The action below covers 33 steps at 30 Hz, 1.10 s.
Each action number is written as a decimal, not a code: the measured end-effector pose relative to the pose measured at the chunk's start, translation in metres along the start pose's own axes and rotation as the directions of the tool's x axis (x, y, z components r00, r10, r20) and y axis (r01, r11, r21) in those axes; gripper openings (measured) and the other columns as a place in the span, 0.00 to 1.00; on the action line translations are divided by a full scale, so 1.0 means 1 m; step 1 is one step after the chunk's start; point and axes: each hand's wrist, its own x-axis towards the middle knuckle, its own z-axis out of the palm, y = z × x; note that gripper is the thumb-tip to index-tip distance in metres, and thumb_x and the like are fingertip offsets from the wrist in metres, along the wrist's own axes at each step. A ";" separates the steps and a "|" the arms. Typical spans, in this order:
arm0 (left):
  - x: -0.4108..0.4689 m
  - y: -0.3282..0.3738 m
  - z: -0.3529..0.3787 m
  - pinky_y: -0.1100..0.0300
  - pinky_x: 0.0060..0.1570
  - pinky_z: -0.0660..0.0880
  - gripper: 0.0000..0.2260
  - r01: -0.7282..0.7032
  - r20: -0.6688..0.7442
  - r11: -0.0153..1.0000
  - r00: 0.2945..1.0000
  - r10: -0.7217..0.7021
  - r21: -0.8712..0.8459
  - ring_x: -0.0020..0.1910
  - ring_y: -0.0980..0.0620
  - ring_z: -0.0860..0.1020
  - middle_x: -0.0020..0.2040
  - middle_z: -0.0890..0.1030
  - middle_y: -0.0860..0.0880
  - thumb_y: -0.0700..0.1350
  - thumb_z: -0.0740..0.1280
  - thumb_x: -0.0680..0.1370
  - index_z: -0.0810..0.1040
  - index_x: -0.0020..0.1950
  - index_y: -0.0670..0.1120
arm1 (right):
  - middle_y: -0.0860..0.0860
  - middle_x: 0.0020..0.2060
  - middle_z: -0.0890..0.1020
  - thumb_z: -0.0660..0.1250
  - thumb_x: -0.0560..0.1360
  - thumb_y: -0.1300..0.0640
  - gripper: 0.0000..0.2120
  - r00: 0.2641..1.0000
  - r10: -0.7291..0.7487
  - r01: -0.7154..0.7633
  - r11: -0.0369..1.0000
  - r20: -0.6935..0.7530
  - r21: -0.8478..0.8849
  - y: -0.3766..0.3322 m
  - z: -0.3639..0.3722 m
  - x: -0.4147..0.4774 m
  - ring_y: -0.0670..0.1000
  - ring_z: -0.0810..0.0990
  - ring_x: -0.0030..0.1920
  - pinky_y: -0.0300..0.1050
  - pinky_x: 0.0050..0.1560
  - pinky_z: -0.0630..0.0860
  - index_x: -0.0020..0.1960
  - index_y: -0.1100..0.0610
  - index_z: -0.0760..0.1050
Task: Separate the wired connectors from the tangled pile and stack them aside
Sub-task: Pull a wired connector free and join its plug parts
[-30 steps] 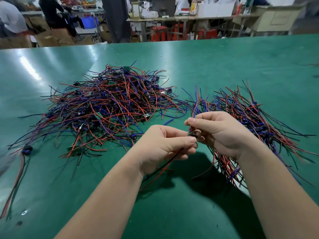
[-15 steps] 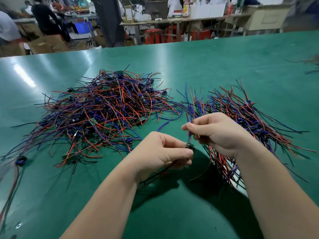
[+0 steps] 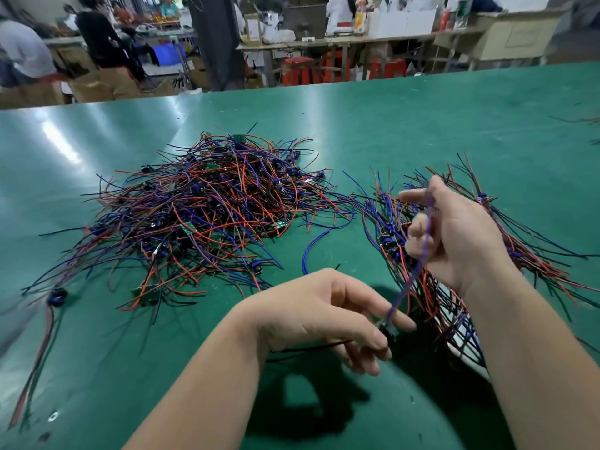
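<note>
A small wired connector (image 3: 388, 327) is pinched between the thumb and fingertips of the left hand (image 3: 324, 319), low over the green table (image 3: 422, 125). Its purple wire (image 3: 409, 277) is drawn taut upward to the right hand (image 3: 461, 238), where it is held between the thumb and curled fingers; the exact grip is blurred. The connector's black and red leads (image 3: 308, 348) are trailed leftward beneath the left palm. A sorted bundle (image 3: 535, 254) of similar wired connectors is laid just behind and under the right hand. The tangled pile (image 3: 207, 216) is spread to the left, apart from both hands. A loose blue wire (image 3: 312, 248) is seen between pile and bundle.
</note>
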 end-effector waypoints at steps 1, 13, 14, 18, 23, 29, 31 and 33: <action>0.000 0.000 0.001 0.61 0.40 0.80 0.13 -0.023 0.029 0.999 0.999 0.023 -0.029 0.38 0.51 0.83 0.36 0.83 0.52 0.35 0.66 0.73 0.84 0.50 0.51 | 0.52 0.18 0.73 0.52 0.82 0.44 0.23 0.998 0.049 -0.049 0.999 0.033 -0.001 0.001 0.001 0.001 0.46 0.66 0.16 0.31 0.22 0.63 0.44 0.59 0.77; 0.021 0.001 -0.011 0.68 0.34 0.72 0.10 -0.663 -0.742 0.735 0.563 0.364 -0.142 0.31 0.58 0.74 0.40 0.79 0.48 0.39 0.75 0.63 0.76 0.37 0.50 | 0.54 0.33 0.83 0.79 0.56 0.57 0.15 0.806 0.078 0.108 0.955 0.586 -0.276 0.025 0.015 -0.020 0.48 0.77 0.28 0.37 0.30 0.73 0.43 0.52 0.85; 0.022 0.000 -0.010 0.67 0.36 0.72 0.10 -0.654 -0.769 0.755 0.505 0.392 -0.044 0.32 0.56 0.74 0.39 0.78 0.48 0.41 0.76 0.62 0.76 0.36 0.50 | 0.53 0.31 0.82 0.79 0.55 0.56 0.13 0.829 0.025 0.100 0.976 0.558 -0.192 0.027 0.020 -0.021 0.47 0.77 0.27 0.37 0.30 0.73 0.40 0.52 0.85; 0.025 -0.006 -0.006 0.68 0.36 0.67 0.15 -0.528 -0.765 0.809 0.399 0.505 0.259 0.33 0.58 0.69 0.35 0.73 0.53 0.42 0.77 0.62 0.72 0.40 0.49 | 0.50 0.26 0.80 0.72 0.61 0.56 0.03 0.911 -0.025 0.005 0.999 0.412 0.050 0.029 0.028 -0.022 0.43 0.75 0.24 0.33 0.27 0.73 0.32 0.56 0.83; 0.023 -0.007 -0.008 0.68 0.40 0.75 0.12 -0.475 -0.607 0.828 0.576 0.548 0.297 0.37 0.58 0.79 0.37 0.82 0.54 0.31 0.70 0.69 0.79 0.43 0.48 | 0.49 0.26 0.78 0.68 0.65 0.56 0.08 0.951 0.015 -0.035 0.998 0.309 0.060 0.022 0.026 -0.015 0.42 0.74 0.24 0.32 0.27 0.74 0.31 0.58 0.82; 0.023 -0.004 -0.003 0.63 0.33 0.79 0.07 -0.420 -0.657 0.907 0.695 0.293 -0.040 0.30 0.53 0.82 0.34 0.83 0.49 0.44 0.72 0.69 0.81 0.44 0.43 | 0.51 0.24 0.76 0.71 0.64 0.56 0.11 0.940 0.001 0.083 0.969 0.341 -0.232 0.018 0.011 -0.010 0.44 0.70 0.22 0.33 0.23 0.68 0.35 0.65 0.74; 0.024 -0.007 -0.003 0.63 0.33 0.79 0.06 -0.353 -0.671 0.935 0.701 0.241 -0.033 0.28 0.55 0.80 0.31 0.83 0.48 0.40 0.74 0.69 0.80 0.43 0.41 | 0.52 0.23 0.75 0.71 0.63 0.56 0.13 0.937 0.015 0.107 0.939 0.349 -0.328 0.020 0.011 -0.011 0.44 0.70 0.22 0.33 0.23 0.66 0.35 0.66 0.74; 0.025 -0.008 -0.003 0.63 0.33 0.80 0.06 -0.286 -0.654 0.956 0.736 0.173 -0.068 0.28 0.55 0.80 0.30 0.82 0.48 0.35 0.73 0.70 0.79 0.43 0.39 | 0.51 0.24 0.75 0.71 0.63 0.55 0.14 0.956 -0.028 0.138 0.921 0.290 -0.366 0.019 0.011 -0.010 0.44 0.70 0.22 0.33 0.23 0.66 0.36 0.67 0.76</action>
